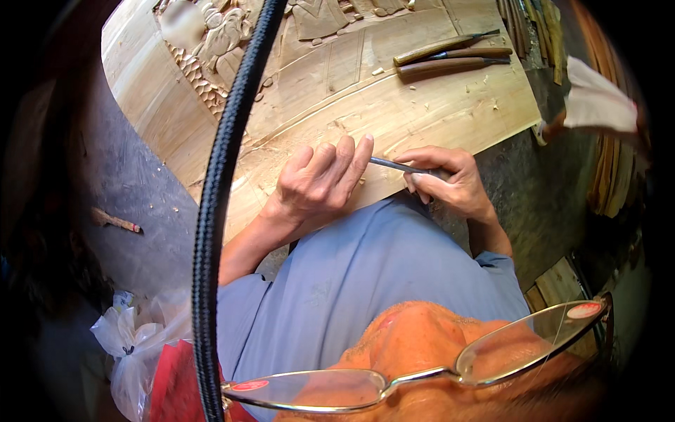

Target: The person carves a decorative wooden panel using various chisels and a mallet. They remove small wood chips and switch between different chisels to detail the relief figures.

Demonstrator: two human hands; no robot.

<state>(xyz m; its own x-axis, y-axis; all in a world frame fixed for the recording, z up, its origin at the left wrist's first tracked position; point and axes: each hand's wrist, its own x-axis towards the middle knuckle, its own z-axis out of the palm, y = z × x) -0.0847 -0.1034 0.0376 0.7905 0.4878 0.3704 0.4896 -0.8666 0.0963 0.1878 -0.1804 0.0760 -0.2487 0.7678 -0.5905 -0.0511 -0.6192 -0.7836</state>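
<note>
Carving tool (395,165), centre of frame: slim metal shaft, likely stiff, light, sharp-ended; best held by its darker right end. Right hand (453,184): fingers curled around that end. Left hand (320,177): fingers loosely bent at other end; grip hidden, cannot tell.

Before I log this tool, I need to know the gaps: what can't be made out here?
In the head view:
Slim metal tool: unclear whether its tip ends at the left hand or runs behind it; the right hand covers most of its handle.
Carved wooden panel: cut off by the top edge; a strip is hidden behind the black braided cable.
Round patch, upper left: blurred.
</note>
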